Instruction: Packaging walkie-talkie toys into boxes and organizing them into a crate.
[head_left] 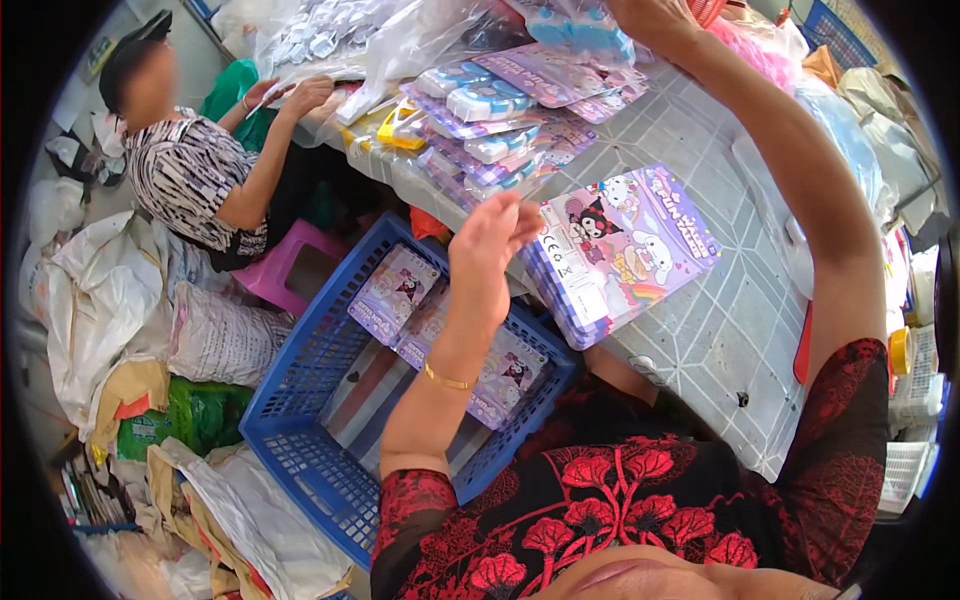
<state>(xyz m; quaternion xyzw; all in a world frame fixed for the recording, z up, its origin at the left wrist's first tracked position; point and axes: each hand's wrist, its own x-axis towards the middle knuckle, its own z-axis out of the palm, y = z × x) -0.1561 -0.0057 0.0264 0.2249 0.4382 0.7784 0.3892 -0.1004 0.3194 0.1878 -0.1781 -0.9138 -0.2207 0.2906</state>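
Neatly squared, a thick stack of glossy lavender cards point(632, 250) lies at a slant near the edge of the table point(715, 365), whose smooth grey top carries a pale geometric line pattern. Beyond it, blister packs point(490, 100) with rounded, clear-and-blue plastic fronts overlap in an uneven heap. Below, to the left, a blue basket point(310, 330) of stiff, perforated plastic holds flat, shiny printed packs point(395, 293).

The left forearm rises over the basket, a gold bracelet point(445, 377) around it; the left hand point(487, 255) is at the stack's left edge, its fingers loosely curved in a relaxed, unclenched pose. Whether they touch the cards I cannot tell. The right arm bends at the elbow and reaches far across the table; its right hand point(650, 15), beside a red plastic basket point(708, 10), is cut by the upper edge, so its grip cannot be told.
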